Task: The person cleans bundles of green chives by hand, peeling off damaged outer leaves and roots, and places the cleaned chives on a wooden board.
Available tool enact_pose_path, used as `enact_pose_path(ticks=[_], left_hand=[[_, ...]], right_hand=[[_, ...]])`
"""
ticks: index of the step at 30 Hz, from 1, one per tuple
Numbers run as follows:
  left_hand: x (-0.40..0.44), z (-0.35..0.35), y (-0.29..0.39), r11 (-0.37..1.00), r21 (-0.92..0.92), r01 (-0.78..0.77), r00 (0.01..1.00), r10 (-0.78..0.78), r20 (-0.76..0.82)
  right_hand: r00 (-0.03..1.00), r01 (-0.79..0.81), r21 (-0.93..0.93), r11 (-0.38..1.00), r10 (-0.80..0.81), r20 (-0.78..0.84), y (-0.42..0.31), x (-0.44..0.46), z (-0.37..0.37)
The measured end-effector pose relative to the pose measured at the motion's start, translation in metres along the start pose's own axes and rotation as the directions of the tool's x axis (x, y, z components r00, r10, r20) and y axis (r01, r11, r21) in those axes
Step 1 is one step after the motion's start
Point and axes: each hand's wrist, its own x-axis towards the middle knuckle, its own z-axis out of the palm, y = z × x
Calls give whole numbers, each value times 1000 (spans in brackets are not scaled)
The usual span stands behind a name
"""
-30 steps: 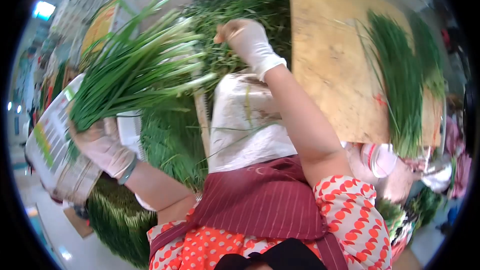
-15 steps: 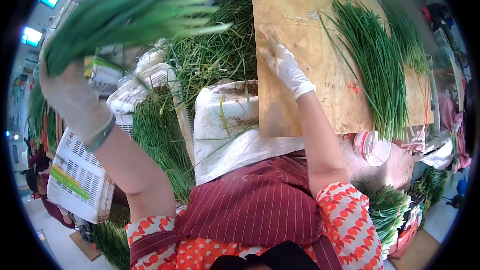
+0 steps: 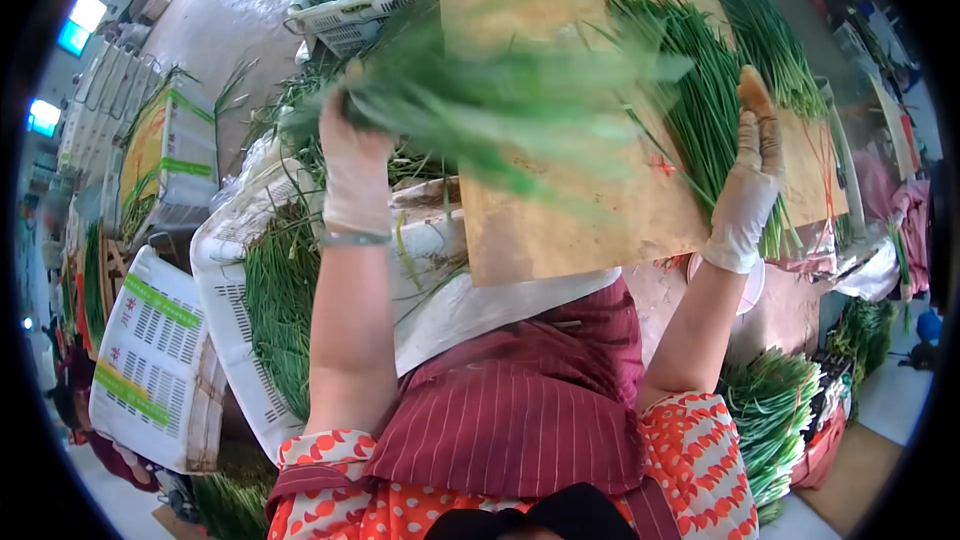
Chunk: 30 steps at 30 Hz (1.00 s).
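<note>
My left hand [image 3: 355, 155], in a pale glove, is closed around a bunch of green chives [image 3: 500, 105], smeared by motion, which stretches rightward over the wooden board [image 3: 560, 230]. On the board's right half lies a pile of long chives [image 3: 690, 75]. Beside that pile's right edge, my right hand [image 3: 752, 175] is raised with its fingers stretched out and nothing held; its glove leaves some fingertips bare. I cannot tell whether it touches the pile. A second heap of chives [image 3: 770, 45] lies farther right, at the board's edge.
Left of me stands a white crate [image 3: 225, 270] with chives in it. Another crate [image 3: 350, 25] of greens is behind the board. A tilted white crate [image 3: 155, 360] sits at the far left. Bundled chives [image 3: 775, 420] rest low on the right.
My left hand has swung the chives from the upper left rightward and down over the board. My right hand has moved from the board's left edge to the pile at right. The view has shifted.
</note>
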Motion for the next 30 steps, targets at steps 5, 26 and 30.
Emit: enact_pose_path(ticks=[5,26,30], left_hand=[[-14,-105,-8,998,37,-50,997,48,53],[-20,-111,34,994,-95,-46,985,61,161],[-18,-114,34,993,-112,-32,983,52,174]], right_hand=[[951,-80,-75,994,99,293,13,-5,18],[567,570,-602,560,263,781,99,14,88],[388,685,-444,577,228,893,83,-4,83]])
